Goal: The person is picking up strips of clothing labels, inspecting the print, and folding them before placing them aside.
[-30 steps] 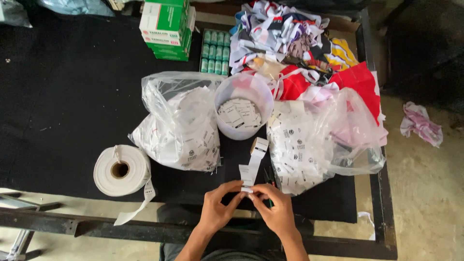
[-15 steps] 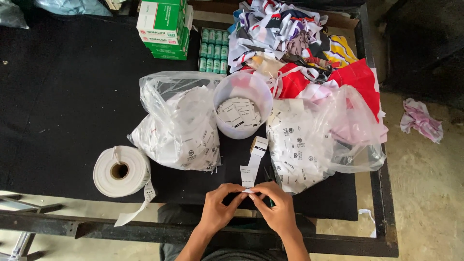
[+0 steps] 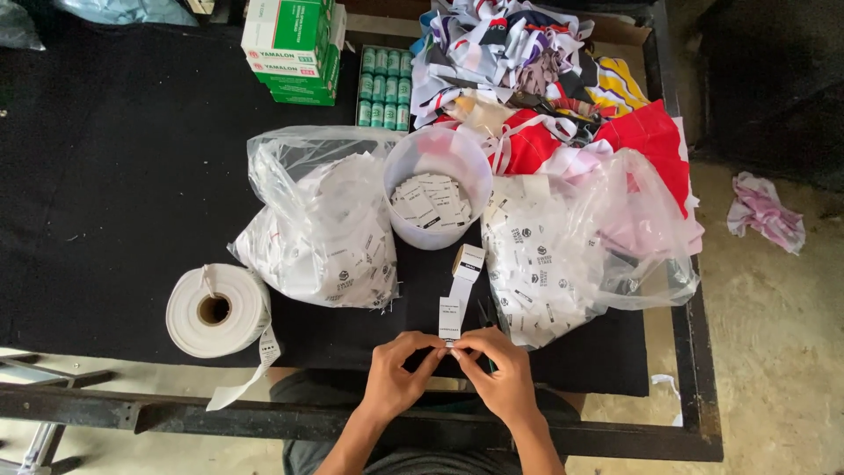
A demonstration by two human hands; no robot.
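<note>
My left hand (image 3: 397,374) and my right hand (image 3: 498,374) meet at the table's near edge, fingertips pinching the lower end of a white label strip (image 3: 457,290). The strip runs up from my fingers toward a round white tub (image 3: 437,199) filled with cut labels. A clear plastic bag of labels (image 3: 321,230) lies to the left of the tub, and a second clear bag of labels (image 3: 563,255) lies to the right. A white roll of label tape (image 3: 217,309) sits at the near left, its loose end hanging over the edge.
A black cloth-covered table (image 3: 105,176) carries green and white boxes (image 3: 294,48), a tray of green spools (image 3: 382,86) and a heap of coloured fabric (image 3: 545,84) at the back. A crumpled cloth (image 3: 765,209) lies on the floor to the right.
Both hands stay together on the strip's lower end; the fingers shift slightly. Nothing else has moved.
</note>
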